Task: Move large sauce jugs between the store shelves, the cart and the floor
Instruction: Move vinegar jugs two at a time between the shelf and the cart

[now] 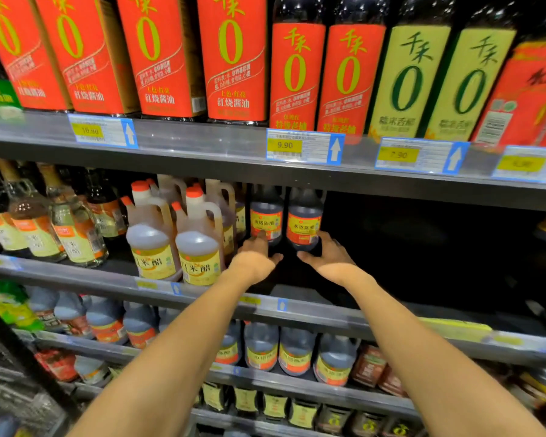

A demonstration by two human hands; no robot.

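Two dark jugs (285,217) stand deep on the shelf (312,298), both hands (292,257) spread against their bases, dark room rightward.

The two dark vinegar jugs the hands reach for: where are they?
Head view, centre: the dark jugs stand side by side deep on the middle shelf, right of the pale rice-vinegar jugs, empty shelf space to their right.

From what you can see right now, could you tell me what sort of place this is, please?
Most likely a grocery store's condiment aisle. Tiered metal shelves carry price tags on their edges, with rows of labelled sauce bottles above. Both hands, the left hand and right hand, reach two dark jugs.
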